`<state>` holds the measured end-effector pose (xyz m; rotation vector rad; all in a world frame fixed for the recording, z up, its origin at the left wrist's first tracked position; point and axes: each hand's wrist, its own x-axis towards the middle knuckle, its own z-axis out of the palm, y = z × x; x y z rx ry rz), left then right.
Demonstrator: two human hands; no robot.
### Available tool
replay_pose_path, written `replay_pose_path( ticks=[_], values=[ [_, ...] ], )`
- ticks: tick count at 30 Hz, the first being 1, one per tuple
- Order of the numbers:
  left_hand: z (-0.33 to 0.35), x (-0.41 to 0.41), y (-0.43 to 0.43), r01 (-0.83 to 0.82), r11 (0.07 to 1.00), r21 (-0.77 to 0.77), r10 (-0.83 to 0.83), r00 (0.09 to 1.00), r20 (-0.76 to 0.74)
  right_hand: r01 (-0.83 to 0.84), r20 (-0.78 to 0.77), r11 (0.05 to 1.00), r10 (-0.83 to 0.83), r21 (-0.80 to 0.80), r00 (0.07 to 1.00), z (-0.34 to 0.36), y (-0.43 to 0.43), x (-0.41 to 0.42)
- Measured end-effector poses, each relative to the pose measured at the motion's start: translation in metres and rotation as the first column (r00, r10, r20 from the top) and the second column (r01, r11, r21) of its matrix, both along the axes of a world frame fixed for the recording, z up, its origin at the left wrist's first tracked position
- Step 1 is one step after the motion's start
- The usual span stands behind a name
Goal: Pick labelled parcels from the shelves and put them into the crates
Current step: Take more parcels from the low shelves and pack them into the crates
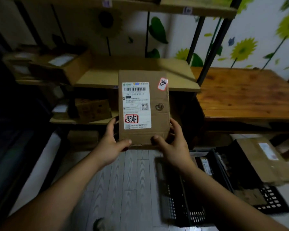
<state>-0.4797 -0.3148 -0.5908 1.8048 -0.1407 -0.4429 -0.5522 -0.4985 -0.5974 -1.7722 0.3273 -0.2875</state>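
Observation:
I hold a flat brown cardboard parcel [157, 114] upright in front of the shelves, its white shipping label with a barcode and a red-framed mark facing me. My left hand [109, 144] grips its lower left edge, thumb on the front. My right hand [172, 144] grips its lower right edge, thumb on the front too. Black plastic crates [178, 197] stand on the floor at the lower right; one of them holds a large brown parcel [264, 162] with a white label.
The cardboard-covered shelf [140, 75] behind the parcel bears a box [62, 64] at the left; a lower shelf carries a small carton [92, 109]. A wooden table [247, 97] stands to the right. Grey wood-pattern floor [123, 180] lies below my arms.

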Motion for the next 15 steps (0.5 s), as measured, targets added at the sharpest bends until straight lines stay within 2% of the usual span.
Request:
replay_pose_path(
  ticks=[8,15],
  values=[
    [0.064,-0.086,0.017,-0.039,0.999,0.001,0.039,0.989,0.142,-0.012,0.104,0.999,0.017,-0.051,0.994,0.055,0.011,-0.077],
    [0.064,-0.132,-0.015,0.083,0.997,0.002,-0.082,0.987,0.136,0.123,0.072,0.992,-0.124,0.023,0.990,0.050,-0.011,-0.145]
  ],
)
